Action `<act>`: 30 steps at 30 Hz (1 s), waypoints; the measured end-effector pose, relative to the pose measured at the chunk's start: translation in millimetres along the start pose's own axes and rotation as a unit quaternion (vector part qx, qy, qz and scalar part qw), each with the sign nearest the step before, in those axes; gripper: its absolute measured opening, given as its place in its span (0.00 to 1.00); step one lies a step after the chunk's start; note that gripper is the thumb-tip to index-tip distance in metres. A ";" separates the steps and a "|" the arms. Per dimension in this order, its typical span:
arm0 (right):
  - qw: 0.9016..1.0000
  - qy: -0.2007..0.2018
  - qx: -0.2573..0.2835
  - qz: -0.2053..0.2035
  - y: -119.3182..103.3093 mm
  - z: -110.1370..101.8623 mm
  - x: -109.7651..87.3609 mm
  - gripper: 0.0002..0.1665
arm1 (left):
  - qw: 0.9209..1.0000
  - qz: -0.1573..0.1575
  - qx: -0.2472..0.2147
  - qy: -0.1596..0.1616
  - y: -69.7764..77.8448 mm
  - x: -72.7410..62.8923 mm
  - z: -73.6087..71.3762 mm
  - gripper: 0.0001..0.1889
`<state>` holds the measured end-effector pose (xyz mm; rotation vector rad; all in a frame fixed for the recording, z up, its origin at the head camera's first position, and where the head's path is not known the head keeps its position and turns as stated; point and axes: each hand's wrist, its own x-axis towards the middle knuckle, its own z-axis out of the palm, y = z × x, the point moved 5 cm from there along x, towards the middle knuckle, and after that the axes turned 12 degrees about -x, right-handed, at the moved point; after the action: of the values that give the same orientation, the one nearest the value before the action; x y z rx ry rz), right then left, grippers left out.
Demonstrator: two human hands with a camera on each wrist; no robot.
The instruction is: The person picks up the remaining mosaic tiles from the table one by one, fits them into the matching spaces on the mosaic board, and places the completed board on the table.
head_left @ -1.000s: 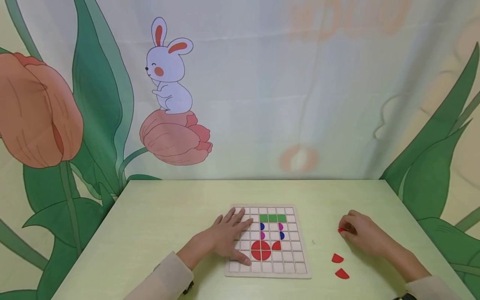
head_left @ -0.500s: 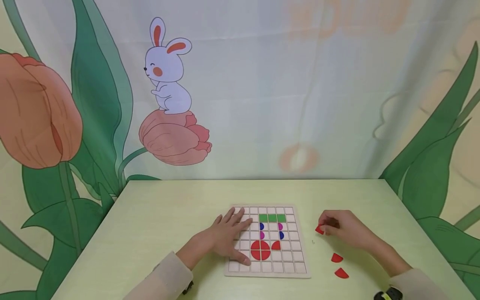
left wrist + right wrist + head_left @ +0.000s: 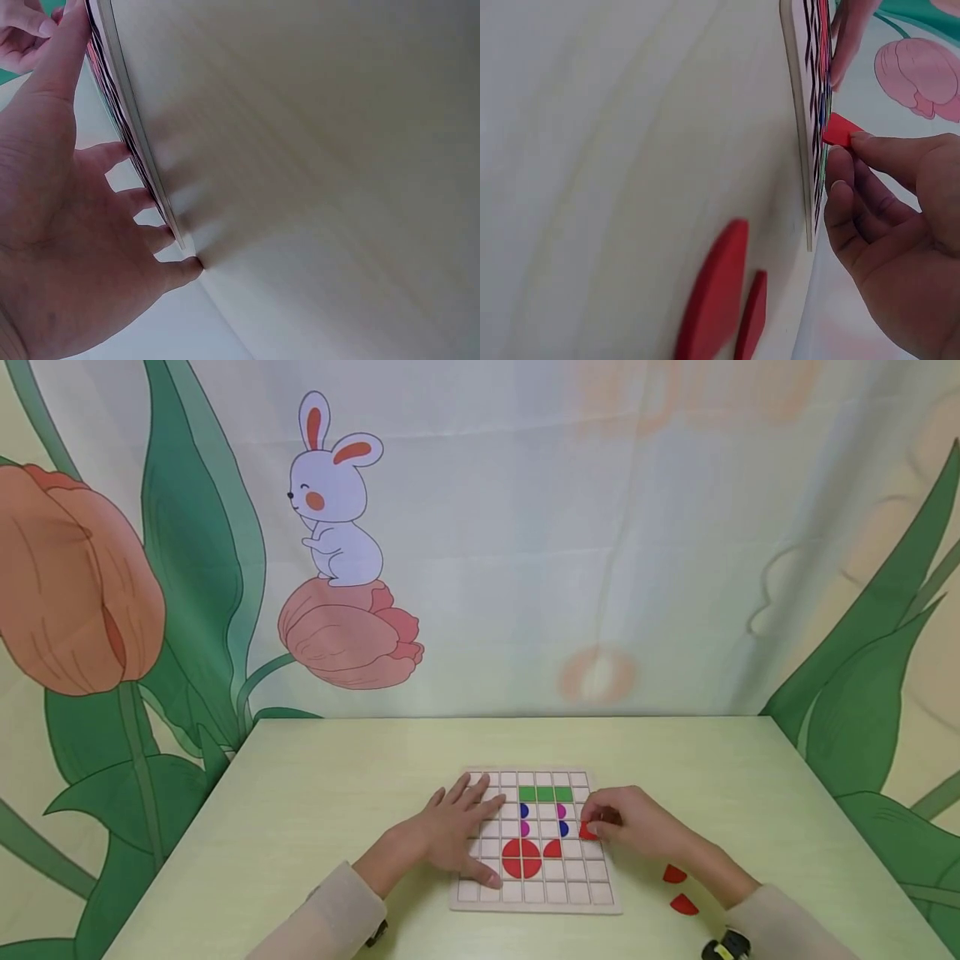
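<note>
No text can be read.

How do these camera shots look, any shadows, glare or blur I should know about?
Head view: fairly even light, no strong glare on the board, though the orange ring on the backdrop looks hazy; left wrist view: dim, with soft shadows on the table by the left hand; right wrist view: the nearer loose red piece looks slightly out of focus.

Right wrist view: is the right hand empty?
No, the right hand pinches a red piece that sticks out past the fingertips.
</note>
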<state>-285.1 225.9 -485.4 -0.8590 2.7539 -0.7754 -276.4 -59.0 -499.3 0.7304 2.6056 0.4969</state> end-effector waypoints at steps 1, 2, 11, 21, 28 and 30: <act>1.000 -0.006 0.001 0.001 -1.4 2.2 1.4 0.07 | 1.000 0.000 0.000 0.000 -0.1 0.1 0.1 0.65; 1.000 -0.010 0.000 0.004 -2.5 4.2 2.5 0.07 | 1.000 0.000 0.000 0.000 -0.2 0.3 0.0 0.65; 0.998 -0.043 0.029 0.019 -14.5 17.2 9.5 0.06 | 1.000 0.000 -0.003 -0.001 -0.4 0.4 0.3 0.65; 0.999 -0.047 0.019 0.017 -17.8 23.2 8.3 0.05 | 1.000 0.003 0.003 -0.005 1.4 0.2 -0.7 0.65; 0.999 -0.042 0.006 0.005 -22.9 22.0 7.4 0.06 | 1.000 0.002 -0.002 -0.006 2.8 -1.3 -1.8 0.65; 0.999 -0.041 0.003 0.004 -24.0 21.9 7.5 0.06 | 1.000 0.001 -0.004 -0.005 3.0 -1.9 -2.1 0.65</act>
<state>-273.2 195.4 -491.6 -0.8573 2.6816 -0.7303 -274.6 -58.0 -495.7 0.7314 2.5924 0.5014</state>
